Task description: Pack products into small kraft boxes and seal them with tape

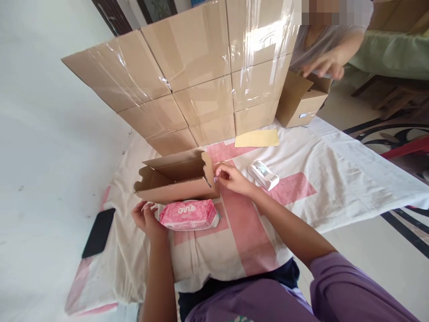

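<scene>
An open cardboard box (177, 192) stands in front of me, its flaps raised and its inside partly in shadow. My right hand (233, 180) is at the box's right end, thumb and fingers pinched together. A tiny pale bit shows at those fingertips, too small to name. By the box's front left corner is my left hand (147, 220), fingers bent and a little apart, with nothing visible in them. Between my hands, a pink soft pack of wipes or tissues (189, 213) lies along the front of the box.
A white handheld device (263, 174) and a yellow paper piece (256, 138) lie on the cloth-covered table (214, 259). At left is a black phone (98, 232). A tall taped cardboard panel (201, 71) stands behind. Beyond it, another person's hand (325, 65) hovers over a second box (303, 105).
</scene>
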`<state>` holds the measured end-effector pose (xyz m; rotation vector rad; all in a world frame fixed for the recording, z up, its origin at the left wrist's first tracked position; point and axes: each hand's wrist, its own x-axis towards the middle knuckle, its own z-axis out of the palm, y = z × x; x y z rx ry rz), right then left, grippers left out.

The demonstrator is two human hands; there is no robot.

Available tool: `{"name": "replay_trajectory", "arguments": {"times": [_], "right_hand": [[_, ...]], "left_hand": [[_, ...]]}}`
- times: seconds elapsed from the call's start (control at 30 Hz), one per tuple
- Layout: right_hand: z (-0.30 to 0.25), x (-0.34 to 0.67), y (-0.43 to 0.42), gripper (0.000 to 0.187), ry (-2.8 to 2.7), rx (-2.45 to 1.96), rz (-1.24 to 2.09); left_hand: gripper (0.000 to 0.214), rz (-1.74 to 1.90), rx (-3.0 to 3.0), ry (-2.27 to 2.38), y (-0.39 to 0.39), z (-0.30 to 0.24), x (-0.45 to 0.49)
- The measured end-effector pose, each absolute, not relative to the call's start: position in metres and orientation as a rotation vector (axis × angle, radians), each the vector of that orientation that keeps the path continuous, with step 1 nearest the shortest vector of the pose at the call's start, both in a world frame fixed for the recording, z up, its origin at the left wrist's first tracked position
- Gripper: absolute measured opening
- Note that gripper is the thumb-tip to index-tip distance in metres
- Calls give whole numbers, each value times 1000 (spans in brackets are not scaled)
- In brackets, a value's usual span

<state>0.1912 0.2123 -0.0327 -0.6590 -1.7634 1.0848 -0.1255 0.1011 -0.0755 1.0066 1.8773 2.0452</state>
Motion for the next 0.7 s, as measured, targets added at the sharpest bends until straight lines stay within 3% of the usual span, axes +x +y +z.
{"name": "replay_trajectory", "arguments": {"times": [0.17, 0.33, 0.5, 0.7], "right_hand": [[-22, 194, 204, 8, -1734, -670, 1214], [10, 234, 244, 13, -1634, -812, 986], [27, 291, 340, 23, -1701, -1614, 652], [-4, 315, 383, 34, -1682, -2004, 582]], "left_hand": [[24, 2128, 922, 1810, 101, -72, -122], [23, 2177, 885, 1782, 101, -71, -123], [23, 2141, 888, 1774, 102, -73, -122], [25, 2101, 906, 1762, 101, -74, -121]]}}
